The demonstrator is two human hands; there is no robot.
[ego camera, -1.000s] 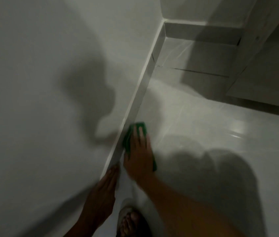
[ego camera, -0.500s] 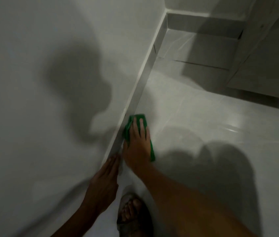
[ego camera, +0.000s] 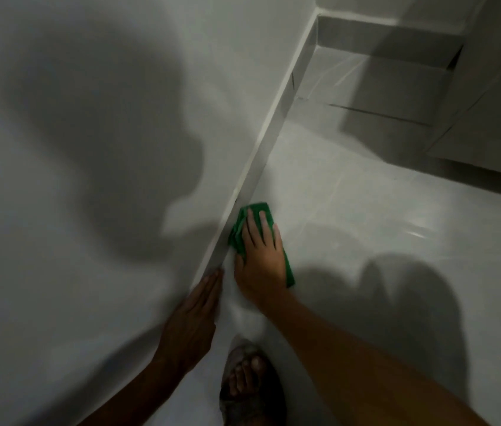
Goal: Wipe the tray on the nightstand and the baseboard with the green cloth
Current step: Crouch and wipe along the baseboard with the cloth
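Note:
My right hand lies flat on the green cloth and presses it against the foot of the grey baseboard, where the board meets the tiled floor. The cloth sticks out past my fingertips and along the outer edge of my palm. My left hand rests flat, fingers together, against the white wall and baseboard just behind the cloth, holding nothing. The baseboard runs diagonally up to the room's corner. No tray or nightstand is in view.
A pale wooden cabinet stands at the upper right above the glossy tiled floor. My foot in a sandal is on the floor at the bottom centre. Shadows of my head and arms fall on the wall and floor.
My right hand has slid the green cloth a little further along the baseboard toward the corner. My left hand has followed along the wall.

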